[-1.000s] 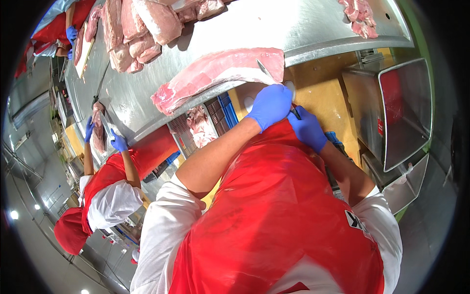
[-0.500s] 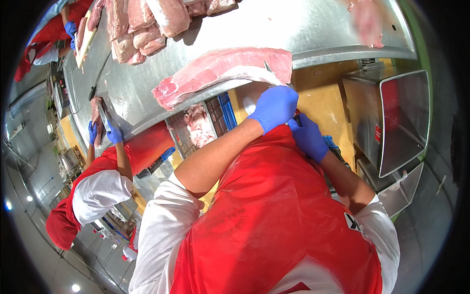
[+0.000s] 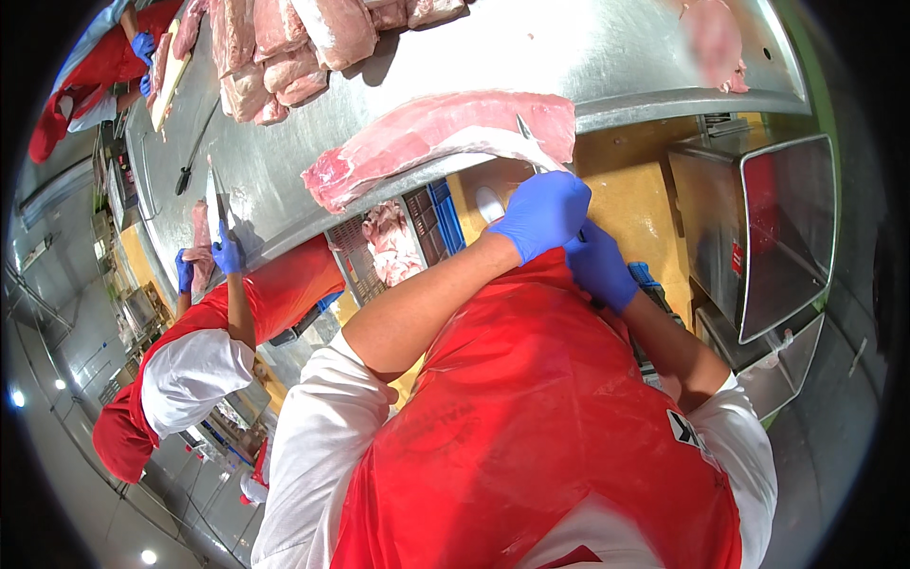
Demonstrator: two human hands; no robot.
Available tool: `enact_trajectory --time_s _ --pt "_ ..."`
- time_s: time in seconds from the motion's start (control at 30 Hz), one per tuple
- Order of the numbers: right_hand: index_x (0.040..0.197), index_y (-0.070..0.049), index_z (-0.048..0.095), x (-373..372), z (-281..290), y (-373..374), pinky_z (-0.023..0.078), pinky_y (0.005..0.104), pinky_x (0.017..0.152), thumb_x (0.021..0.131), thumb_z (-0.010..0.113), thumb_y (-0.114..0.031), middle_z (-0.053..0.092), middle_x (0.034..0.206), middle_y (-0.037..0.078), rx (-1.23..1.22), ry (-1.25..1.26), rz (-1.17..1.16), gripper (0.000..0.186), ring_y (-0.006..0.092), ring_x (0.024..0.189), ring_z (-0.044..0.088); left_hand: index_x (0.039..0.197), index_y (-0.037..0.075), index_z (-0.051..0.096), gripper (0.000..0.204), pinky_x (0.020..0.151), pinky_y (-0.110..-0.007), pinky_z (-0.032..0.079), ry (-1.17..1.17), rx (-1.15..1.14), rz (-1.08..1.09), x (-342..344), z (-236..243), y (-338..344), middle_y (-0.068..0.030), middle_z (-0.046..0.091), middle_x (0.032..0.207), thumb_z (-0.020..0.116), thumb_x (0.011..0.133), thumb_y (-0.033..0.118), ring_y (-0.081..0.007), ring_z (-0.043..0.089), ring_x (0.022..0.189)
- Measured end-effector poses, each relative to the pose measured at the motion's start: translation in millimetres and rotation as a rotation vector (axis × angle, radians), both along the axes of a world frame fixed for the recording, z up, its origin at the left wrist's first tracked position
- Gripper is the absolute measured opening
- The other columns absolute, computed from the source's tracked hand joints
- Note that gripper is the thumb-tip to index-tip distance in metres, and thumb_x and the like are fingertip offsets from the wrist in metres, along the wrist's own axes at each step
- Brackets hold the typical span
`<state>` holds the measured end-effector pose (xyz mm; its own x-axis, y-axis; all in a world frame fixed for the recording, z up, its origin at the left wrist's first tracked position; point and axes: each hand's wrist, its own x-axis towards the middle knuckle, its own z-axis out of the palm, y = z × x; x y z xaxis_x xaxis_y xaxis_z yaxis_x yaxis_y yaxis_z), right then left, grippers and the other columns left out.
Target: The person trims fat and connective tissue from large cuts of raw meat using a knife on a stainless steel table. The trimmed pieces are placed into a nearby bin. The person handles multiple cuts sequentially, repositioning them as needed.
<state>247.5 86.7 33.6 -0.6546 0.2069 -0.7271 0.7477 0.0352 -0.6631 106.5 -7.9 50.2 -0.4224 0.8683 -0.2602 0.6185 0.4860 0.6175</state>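
Observation:
Both hands wear blue gloves. A long pink slab of meat (image 3: 431,133), like a loin with a white fatty edge, lies along the near edge of the steel table. My left hand (image 3: 545,216) is closed just off its right end, where a pale strip of fat runs into the fist. Lower and to the right, close to my apron, my right hand (image 3: 603,269) is closed around what seems to be the knife's handle, mostly hidden. The narrow knife blade (image 3: 527,137) shows beyond my left fist, its tip over the meat.
Several meat pieces (image 3: 284,52) are piled at the far left; another piece (image 3: 713,43) lies far right. Below the table stand a crate of trimmings (image 3: 391,244) and, at right, a steel bin (image 3: 706,218). A co-worker (image 3: 199,365) at left holds a knife and meat.
My left hand has drawn slightly toward me and to the right. The co-worker's knife now points away across the table. The whole view has shifted a little.

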Motion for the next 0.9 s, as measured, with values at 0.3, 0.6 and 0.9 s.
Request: enact_trajectory --time_s 0.3,0.6,0.9 --pt "0.116 0.001 0.067 -15 -14 -3 0.054 0.0390 0.088 0.093 0.054 -0.002 0.073 0.104 0.016 -0.103 0.284 0.043 0.027 0.0277 0.095 0.068 0.087 0.002 0.067 0.020 0.080 -0.052 0.054 -0.094 -0.058 0.112 -3 0 0 -0.0244 0.067 0.090 0.054 0.093 0.016 -0.0470 0.066 0.086" --pt "0.094 -0.002 0.061 -13 24 0 0.047 0.0337 0.046 0.097 0.054 -0.008 0.062 0.069 0.006 -0.206 -0.145 -0.084 0.010 0.0153 0.051 0.058 0.089 0.008 0.071 0.018 0.080 -0.048 0.057 -0.095 -0.015 0.089 4 7 -7 -0.0215 0.069 0.089 0.057 0.096 0.018 -0.0416 0.069 0.088" --pt "0.095 -0.002 0.068 -21 -15 -1 0.053 0.0377 0.052 0.090 0.062 -0.005 0.069 0.074 0.011 -0.009 0.207 0.278 0.008 0.0239 0.060 0.067 0.092 0.010 0.072 0.012 0.076 -0.043 0.060 -0.106 0.136 0.117 4 16 -13 -0.0136 0.072 0.084 0.062 0.092 0.015 -0.0339 0.072 0.080"
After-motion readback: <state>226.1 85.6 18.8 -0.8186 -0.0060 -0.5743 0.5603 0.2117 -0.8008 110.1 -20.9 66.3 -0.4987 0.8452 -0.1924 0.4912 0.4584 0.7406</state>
